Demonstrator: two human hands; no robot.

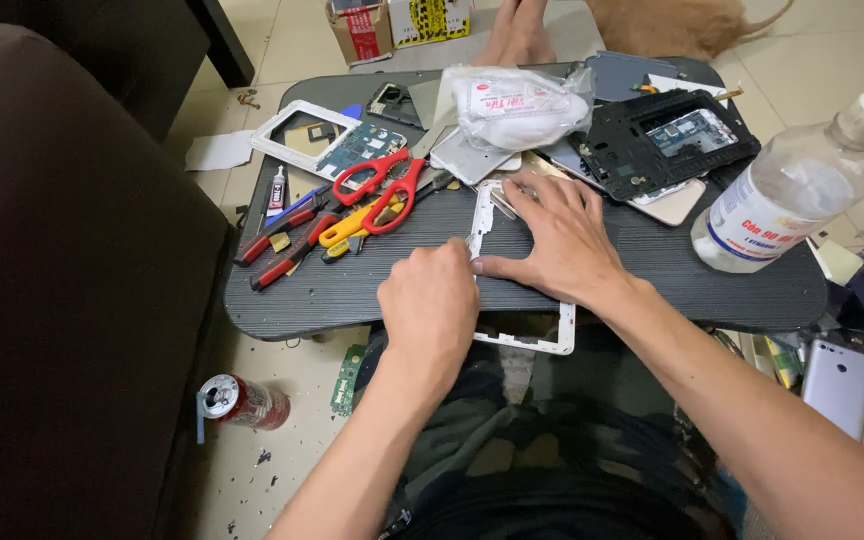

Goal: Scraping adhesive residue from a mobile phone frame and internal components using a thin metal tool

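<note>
A white tablet frame (527,341) lies on the dark table (652,290), its near end hanging over the front edge. My right hand (552,235) presses flat on the frame's upper part, fingers spread. Curled into a fist, my left hand (432,300) rests at the frame's left rail, its fingertips pinched against the edge; whether it holds a small tool is hidden.
Red-handled scissors (384,188), pliers (282,245), a yellow cutter (344,228) and a glue tube (276,190) lie left. A bagged white item (517,105), black device frame (662,140), another white frame (297,130), clear bottle (792,195), floor can (242,400) and a silver phone (837,385) surround.
</note>
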